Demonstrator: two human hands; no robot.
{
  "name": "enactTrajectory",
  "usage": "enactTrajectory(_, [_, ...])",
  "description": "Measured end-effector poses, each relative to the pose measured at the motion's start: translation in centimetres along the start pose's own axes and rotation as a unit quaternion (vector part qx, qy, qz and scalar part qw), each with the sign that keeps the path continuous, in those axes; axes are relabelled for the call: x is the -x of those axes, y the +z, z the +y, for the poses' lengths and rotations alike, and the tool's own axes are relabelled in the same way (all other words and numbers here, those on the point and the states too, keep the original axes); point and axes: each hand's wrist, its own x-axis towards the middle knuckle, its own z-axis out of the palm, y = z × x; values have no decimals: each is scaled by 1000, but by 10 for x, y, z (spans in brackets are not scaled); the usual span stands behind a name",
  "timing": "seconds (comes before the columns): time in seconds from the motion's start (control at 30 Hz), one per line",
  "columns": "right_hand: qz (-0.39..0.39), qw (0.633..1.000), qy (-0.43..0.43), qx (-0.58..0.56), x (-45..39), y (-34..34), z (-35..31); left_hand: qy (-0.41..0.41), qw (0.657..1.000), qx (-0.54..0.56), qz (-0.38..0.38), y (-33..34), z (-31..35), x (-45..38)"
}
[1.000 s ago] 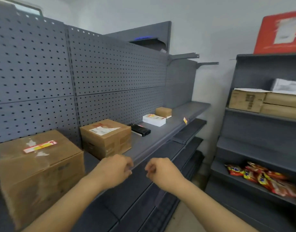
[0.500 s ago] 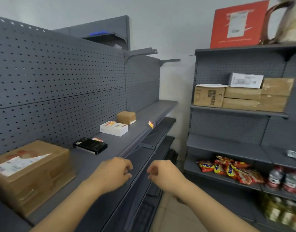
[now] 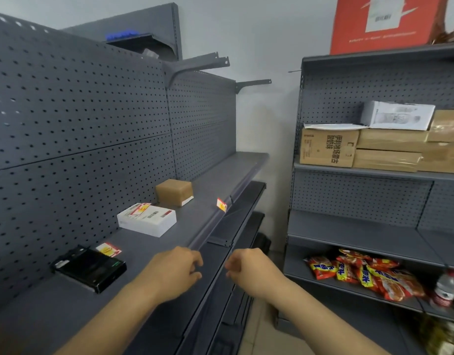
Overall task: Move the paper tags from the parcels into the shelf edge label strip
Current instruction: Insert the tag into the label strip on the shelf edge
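My left hand (image 3: 173, 271) and my right hand (image 3: 249, 271) hover with curled fingers over the front edge of the grey shelf (image 3: 154, 252), holding nothing. A black parcel (image 3: 88, 270) lies to the left of my left hand, with a red-and-yellow paper tag (image 3: 108, 249) at its far corner. Farther along, a white parcel (image 3: 147, 219) carries another paper tag (image 3: 142, 208). Behind it stands a small brown parcel (image 3: 174, 192). One red-and-yellow tag (image 3: 221, 204) sits in the label strip (image 3: 215, 226) on the shelf edge.
A perforated grey back panel (image 3: 79, 119) lines the left side. Lower shelves step out below the strip. A second shelf unit (image 3: 374, 221) on the right holds cardboard boxes (image 3: 328, 147), red snack packets (image 3: 361, 272) and bottles (image 3: 445, 290). A red box (image 3: 382, 24) stands on top.
The view has swung right along the shelf: the two big cardboard boxes on the left have left the frame. Both hands stay curled near the shelf edge.
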Motion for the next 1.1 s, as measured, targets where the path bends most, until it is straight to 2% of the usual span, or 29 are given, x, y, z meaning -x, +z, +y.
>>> enactTrajectory(0.53, [-38, 998, -48, 4, -193, -54, 119, -83, 997, -8, -6, 8, 5, -215])
enactTrajectory(0.87, [-85, 992, -92, 19, -326, -63, 150, -147, 989, -26, 15, 18, -29, -322])
enactTrajectory(1.1, [-119, 984, -120, 61, -405, -52, 156, -171, 984, -49, -16, 18, -58, -371])
